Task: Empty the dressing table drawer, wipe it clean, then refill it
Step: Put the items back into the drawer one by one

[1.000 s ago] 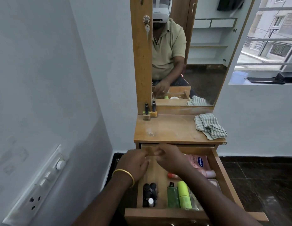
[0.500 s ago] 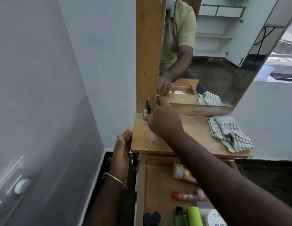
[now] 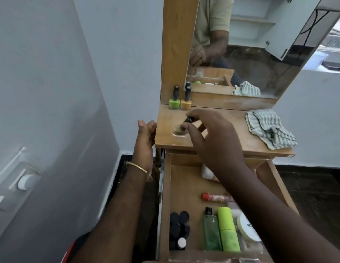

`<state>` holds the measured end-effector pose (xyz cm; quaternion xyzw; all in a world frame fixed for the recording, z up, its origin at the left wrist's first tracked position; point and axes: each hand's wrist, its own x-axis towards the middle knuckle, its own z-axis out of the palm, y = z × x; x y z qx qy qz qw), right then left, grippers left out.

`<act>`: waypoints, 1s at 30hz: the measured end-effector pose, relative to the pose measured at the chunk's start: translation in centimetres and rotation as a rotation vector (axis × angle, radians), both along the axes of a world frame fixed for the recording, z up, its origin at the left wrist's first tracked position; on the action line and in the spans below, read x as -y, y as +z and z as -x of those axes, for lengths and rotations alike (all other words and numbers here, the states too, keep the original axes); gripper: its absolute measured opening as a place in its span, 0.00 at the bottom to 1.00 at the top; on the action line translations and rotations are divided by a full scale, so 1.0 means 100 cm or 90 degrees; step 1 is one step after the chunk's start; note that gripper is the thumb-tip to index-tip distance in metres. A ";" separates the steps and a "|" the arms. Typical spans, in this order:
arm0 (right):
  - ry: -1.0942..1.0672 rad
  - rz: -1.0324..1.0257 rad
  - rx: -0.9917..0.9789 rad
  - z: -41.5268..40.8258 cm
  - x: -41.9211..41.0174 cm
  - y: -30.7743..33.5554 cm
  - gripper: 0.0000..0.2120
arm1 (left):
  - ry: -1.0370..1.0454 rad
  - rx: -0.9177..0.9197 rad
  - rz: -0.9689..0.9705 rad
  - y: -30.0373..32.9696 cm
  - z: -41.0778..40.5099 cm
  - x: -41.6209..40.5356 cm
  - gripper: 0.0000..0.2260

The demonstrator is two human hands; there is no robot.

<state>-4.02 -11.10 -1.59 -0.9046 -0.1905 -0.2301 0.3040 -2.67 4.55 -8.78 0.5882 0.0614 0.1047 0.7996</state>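
I've got my right hand [image 3: 212, 137] over the dressing table top [image 3: 222, 130], fingers pinching a small bottle [image 3: 181, 129] with a black cap; it's tilted, its base down at the wood near the top's front left corner, though motion blur keeps me from telling whether it touches. My left hand [image 3: 146, 137] is at the top's left edge, fingers loosely curled against it, holding nothing, a gold bangle [image 3: 138, 167] on the wrist.

At the back left of the top, against the mirror frame [image 3: 176, 44], a green nail polish [image 3: 174, 102] and a yellow nail polish [image 3: 186, 102] stand upright, side by side and touching. A striped cloth [image 3: 269, 128] lies crumpled on the top's right side.

Below the top the drawer [image 3: 166, 196] is pulled out and far from emptied. At its front left sits a cluster of black-capped bottles [image 3: 179, 226], one of them with a white cap. Right of those lie a clear green bottle [image 3: 211, 232] and a lime green tube [image 3: 228, 230] side by side, then a round white-lidded jar [image 3: 248, 228], partly under my forearm. Further back lies a red-capped tube [image 3: 214, 197], and something white peeks out beneath my wrist, too hidden to name.
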 end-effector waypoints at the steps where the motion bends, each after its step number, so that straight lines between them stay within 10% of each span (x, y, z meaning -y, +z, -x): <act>1: 0.006 -0.006 -0.020 0.014 0.004 -0.002 0.13 | 0.003 0.003 -0.007 0.001 0.001 0.000 0.27; 14: 0.041 0.185 -0.276 0.080 0.010 -0.074 0.10 | -0.006 -0.060 -0.031 -0.013 0.002 -0.001 0.53; 30: 0.089 0.193 -0.372 0.085 0.014 -0.066 0.10 | -0.016 -0.057 -0.002 -0.009 0.001 -0.001 0.48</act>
